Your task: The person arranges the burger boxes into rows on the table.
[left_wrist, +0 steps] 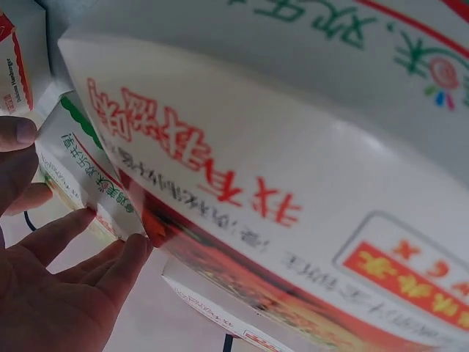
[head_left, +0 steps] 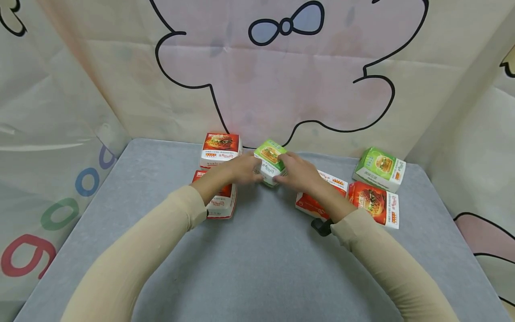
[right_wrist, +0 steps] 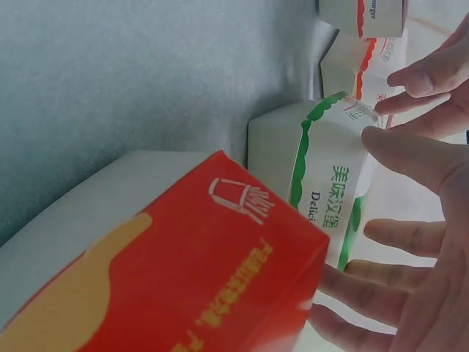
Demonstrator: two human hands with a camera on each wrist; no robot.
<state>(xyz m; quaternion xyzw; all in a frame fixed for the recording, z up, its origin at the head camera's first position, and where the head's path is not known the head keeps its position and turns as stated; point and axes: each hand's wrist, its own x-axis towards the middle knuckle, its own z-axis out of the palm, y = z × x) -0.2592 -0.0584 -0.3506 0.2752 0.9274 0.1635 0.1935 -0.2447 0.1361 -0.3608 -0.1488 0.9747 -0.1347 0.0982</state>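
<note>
A green-and-white burger box (head_left: 270, 166) sits at the back middle of the table, set at a slant. My right hand (head_left: 298, 172) holds its right side, thumb near the front and fingers toward the back. At its left side is my left hand (head_left: 242, 169), slightly blurred, with fairly straight fingers close to or touching it. In the left wrist view, the left hand's fingertips (left_wrist: 132, 246) lie against the green box (left_wrist: 84, 158). The right wrist view shows the right thumb at the edge of the green box (right_wrist: 322, 183).
Left of the hands, two red-and-white burger boxes (head_left: 220, 147) stand one behind the other, the nearer partly behind the left forearm. Under the right forearm lies a red box (head_left: 311, 205); beside it are another red box (head_left: 372, 203) and a green box (head_left: 379, 169). A printed cloth backdrop (head_left: 257, 89) rises behind the grey table (head_left: 249, 264).
</note>
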